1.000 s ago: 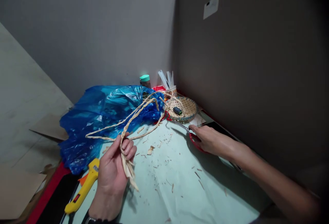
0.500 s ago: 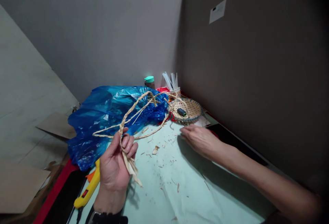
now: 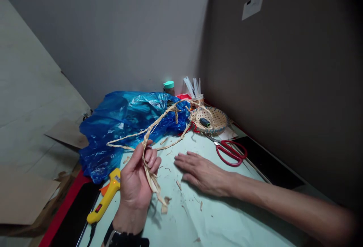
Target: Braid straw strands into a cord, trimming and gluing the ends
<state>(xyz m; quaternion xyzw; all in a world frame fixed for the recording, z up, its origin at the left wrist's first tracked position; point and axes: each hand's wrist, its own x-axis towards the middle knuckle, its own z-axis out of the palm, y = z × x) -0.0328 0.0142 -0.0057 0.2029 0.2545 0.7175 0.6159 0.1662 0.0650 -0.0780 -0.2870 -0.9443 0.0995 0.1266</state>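
Between the thumb and fingers of my left hand is pinched a braided cord of pale dried plant fibre. Its loose, flat ends hang below the fingers, and the rest loops back over a blue plastic bag. My right hand lies flat, palm down, on the pale green cloth, fingers stretched out and holding nothing. Small fibre scraps lie around its fingertips. Just beyond that hand are red-handled scissors, their blade tips near the woven basket.
A shallow woven basket holds a dark thread spool. Behind it stand a cup of translucent sticks and a green-lidded jar. A yellow glue gun lies left of my left wrist. Grey partitions rise behind.
My right hand has moved left and nearer, from beside the basket to flat on the cloth, uncovering the scissors. Some scraps have shifted toward me. My left hand keeps its hold on the cord.
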